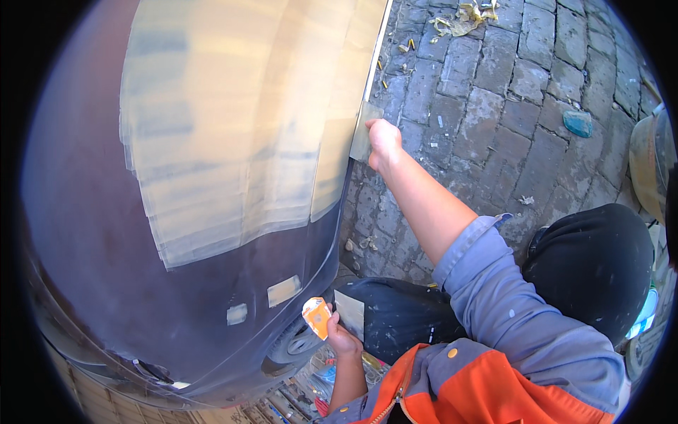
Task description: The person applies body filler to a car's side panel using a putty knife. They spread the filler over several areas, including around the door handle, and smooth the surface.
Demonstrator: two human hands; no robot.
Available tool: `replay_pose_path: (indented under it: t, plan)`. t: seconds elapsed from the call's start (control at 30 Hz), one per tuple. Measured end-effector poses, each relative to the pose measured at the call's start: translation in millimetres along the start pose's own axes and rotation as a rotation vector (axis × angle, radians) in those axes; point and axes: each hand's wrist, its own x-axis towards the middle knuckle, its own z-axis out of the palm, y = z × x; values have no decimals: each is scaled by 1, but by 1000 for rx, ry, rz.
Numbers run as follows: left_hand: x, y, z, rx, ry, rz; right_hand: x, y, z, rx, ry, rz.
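The dark car body panel [191, 304] fills the left side, and a large cream patch of filler [226, 127] covers much of it in overlapping strokes. At the panel's right edge, my right hand [385, 143] is closed on a thin, flat, greyish spreader [362, 134] lying against the filler's border. Low in the middle, my left hand [345, 340] grips an orange-and-white piece [317, 318] with a ragged rim, whose kind I cannot make out. Beside it a pale flat plate [351, 315] stands up next to the fingers; whether the hand holds it too is unclear.
Two small filler spots [284, 290] sit lower on the panel, above a wheel [296, 343]. Grey paving bricks [487, 134] carry crumpled scraps [462, 18] and a blue-green shard [578, 124]. A bucket-like container [648, 166] stands far right, beyond my bent knee [597, 268].
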Motion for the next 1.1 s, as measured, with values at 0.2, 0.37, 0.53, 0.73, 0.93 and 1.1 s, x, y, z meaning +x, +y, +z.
replay_pose_path:
  t: [0.2,0.37,0.53,0.73,0.93,1.1]
  plan:
    - [-9,-5,-11,22,49,6,-36,4,15,-28,-30,3]
    - [-3,0,-2,41,22,3,-24,8,20,-24,8,-70]
    - [-1,0,-2,71,24,13,-69,7,43,-78,124,-132]
    - [6,2,4,72,-13,8,-121,-5,67,-55,77,-230]
    - [11,3,13,94,-19,-19,-142,-3,79,8,-52,-211]
    - [19,-3,5,65,-47,-36,-141,-7,61,-77,-40,-282]
